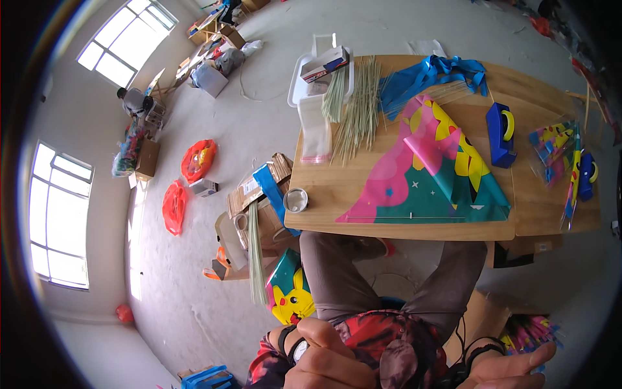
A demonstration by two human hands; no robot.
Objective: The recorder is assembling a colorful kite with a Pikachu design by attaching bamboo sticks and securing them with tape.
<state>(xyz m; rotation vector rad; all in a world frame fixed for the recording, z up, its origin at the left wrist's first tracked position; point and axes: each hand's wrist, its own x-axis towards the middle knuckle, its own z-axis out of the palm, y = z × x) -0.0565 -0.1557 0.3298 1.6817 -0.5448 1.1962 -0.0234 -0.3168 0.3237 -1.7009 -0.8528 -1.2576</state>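
Note:
My left hand (330,355) is raised close to my body at the lower edge, a watch on its wrist. Its fingers are curled, and anything inside them is hidden. Farther right, my right hand (512,369) is partly cut off by the lower edge, with fingers stretched out and nothing visible in it. Neither hand touches the table. Before me on the wooden table (317,214) lies a folded triangular kite sheet (414,194) in pink, teal and yellow. A thin white rod (382,216) runs along its near edge.
Bundled pale sticks (359,107), blue strips (427,74) and a white tray (293,87) lie at the back. A blue tape dispenser (499,139) stands right; a small round tin (296,200) sits at the left corner. Cardboard (243,194) and red bags (197,160) occupy the floor.

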